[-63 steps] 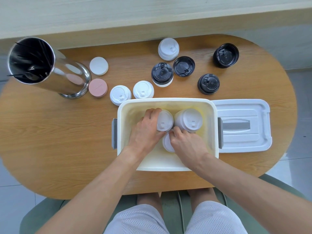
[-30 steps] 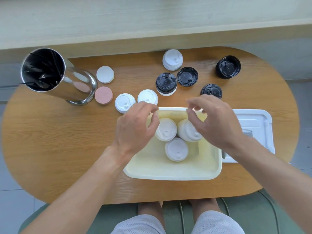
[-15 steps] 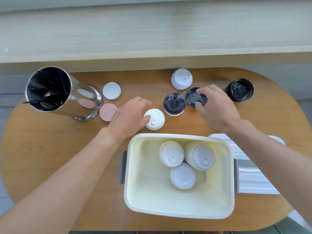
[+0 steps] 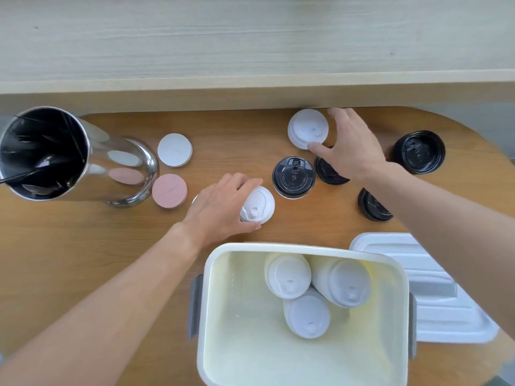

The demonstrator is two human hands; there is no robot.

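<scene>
done: three cups (image 4: 288, 275) in bin (image 4: 278, 247) | left hand (image 4: 220, 210) gripping near white cup (image 4: 257, 204) mid-desk | right hand (image 4: 354, 146) curled round far white cup (image 4: 308, 129) at far desk edge | pending, likely: both into bin; black-lidded cups (image 4: 293, 176) untouched

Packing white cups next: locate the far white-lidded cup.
In the head view, the far white-lidded cup stands at the back edge of the table, right of centre, beyond the black-lidded cup, the right hand cupped round it.
</scene>
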